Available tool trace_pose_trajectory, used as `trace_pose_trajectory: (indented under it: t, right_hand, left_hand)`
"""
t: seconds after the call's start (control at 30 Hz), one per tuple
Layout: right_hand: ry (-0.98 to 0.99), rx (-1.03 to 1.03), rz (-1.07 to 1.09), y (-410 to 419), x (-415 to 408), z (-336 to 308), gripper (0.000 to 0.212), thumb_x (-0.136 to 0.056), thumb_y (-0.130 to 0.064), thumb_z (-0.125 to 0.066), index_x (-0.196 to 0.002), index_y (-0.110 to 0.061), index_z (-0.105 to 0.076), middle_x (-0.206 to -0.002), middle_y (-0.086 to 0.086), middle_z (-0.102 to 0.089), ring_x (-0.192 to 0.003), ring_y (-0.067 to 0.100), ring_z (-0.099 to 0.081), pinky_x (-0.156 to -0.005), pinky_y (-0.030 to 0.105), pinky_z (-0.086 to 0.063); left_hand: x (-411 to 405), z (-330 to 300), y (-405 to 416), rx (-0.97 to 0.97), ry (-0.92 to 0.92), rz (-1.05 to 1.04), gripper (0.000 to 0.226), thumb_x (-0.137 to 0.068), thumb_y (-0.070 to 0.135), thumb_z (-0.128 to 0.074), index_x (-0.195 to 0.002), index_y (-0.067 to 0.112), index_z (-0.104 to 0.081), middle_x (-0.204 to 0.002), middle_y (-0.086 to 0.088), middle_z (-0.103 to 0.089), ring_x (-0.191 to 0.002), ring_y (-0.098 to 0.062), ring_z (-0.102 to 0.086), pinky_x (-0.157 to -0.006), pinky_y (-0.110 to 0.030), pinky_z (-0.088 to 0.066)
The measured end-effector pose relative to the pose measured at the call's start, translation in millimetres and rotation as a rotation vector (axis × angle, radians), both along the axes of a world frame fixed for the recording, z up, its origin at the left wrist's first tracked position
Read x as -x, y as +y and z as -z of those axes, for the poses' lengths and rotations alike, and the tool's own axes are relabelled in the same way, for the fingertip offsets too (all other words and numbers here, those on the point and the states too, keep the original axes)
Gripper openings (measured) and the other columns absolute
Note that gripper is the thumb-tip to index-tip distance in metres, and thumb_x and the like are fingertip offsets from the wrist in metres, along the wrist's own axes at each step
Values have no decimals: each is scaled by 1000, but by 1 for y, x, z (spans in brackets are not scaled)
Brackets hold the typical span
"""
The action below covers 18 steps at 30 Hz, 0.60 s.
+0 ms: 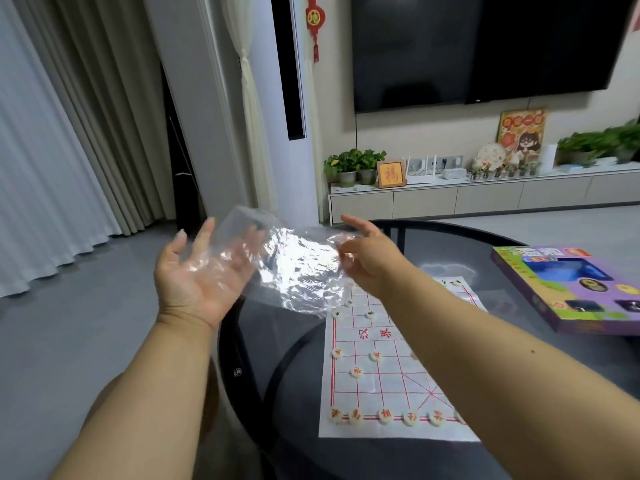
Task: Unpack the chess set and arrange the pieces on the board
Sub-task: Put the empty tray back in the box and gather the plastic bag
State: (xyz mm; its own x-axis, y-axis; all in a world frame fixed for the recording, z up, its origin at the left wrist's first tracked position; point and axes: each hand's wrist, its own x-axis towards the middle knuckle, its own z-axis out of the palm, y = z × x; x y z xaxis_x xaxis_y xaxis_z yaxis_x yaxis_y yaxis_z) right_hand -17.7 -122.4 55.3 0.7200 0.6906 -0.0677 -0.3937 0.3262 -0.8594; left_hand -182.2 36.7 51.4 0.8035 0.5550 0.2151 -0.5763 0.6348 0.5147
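You are near the end of this job, as far as the view shows. The paper board [391, 372] lies flat on the dark glass table [485, 244], and the round pieces [356, 371] already stand on it: a row along the near edge, a few more in the rows toward the middle, and others at the far side, some of them hidden behind your right forearm, so you cannot count whether the full set is placed. The purple box [571, 289] sits well apart on the right side of the table. What you hold now is the clear plastic bag [298, 268], which looks empty, lifted above the left far corner of the board. Your right hand [367, 258] pinches its right edge, fingers curled on the film. Your left hand [201, 271] is palm up with the fingers straight and spread, the bag's left end lying over them rather than gripped. Judging from this, the unpacking is done and the arranging is largely done; what seems left is to put the bag aside and check the spots your arm covers for missing or misplaced pieces.
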Motion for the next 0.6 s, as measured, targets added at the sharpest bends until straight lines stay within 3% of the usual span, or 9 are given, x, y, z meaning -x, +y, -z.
trace_pose_trajectory:
  t: [0.1,0.2,0.3,0.5,0.6]
  right_hand:
    - [-192,47,-17,-20,-7,-6,45,-87,15,-49,-122,-12,-59,-99,12,-67,-72,13,-61,-56,20,-51]
    - [-387,137,-56,-38,-10,-12,48,-84,20,-44,-115,-12,-62,-90,8,-69,-78,16,-61,-73,29,-48]
    - [-535,241,-105,-52,-8,-21,51,-82,21,-43,-109,-16,-64,-81,3,-69,-78,19,-58,-81,34,-45]
    - [-799,405,-84,-73,-3,-36,51,-80,14,-62,-123,-12,-58,-86,4,-68,-89,18,-64,-98,37,-49]
    - [-915,484,17,-83,-2,-41,46,-80,6,-67,-122,-12,-60,-94,8,-69,-87,18,-66,-95,37,-52]
  left_hand:
    - [13,-10,0,-281,287,-58,60,-87,42,-53,-143,44,-30,-125,-27,-59,-110,-37,-62,-90,-46,-52]
    - [13,-16,-7,-544,565,-82,56,-83,24,-61,-137,35,-47,-112,-15,-69,-87,-26,-70,-74,-35,-58]
    - [7,-20,-19,-645,718,-134,46,-83,6,-65,-127,22,-59,-98,-7,-72,-79,-18,-67,-68,-29,-57]
    - [9,-26,-41,-805,717,-160,49,-75,-18,-65,-120,0,-60,-95,-8,-63,-85,-14,-63,-83,-23,-53]
    - [13,-31,-43,-806,683,-224,46,-74,-18,-65,-117,-1,-61,-95,-8,-64,-86,-11,-63,-84,-20,-53]
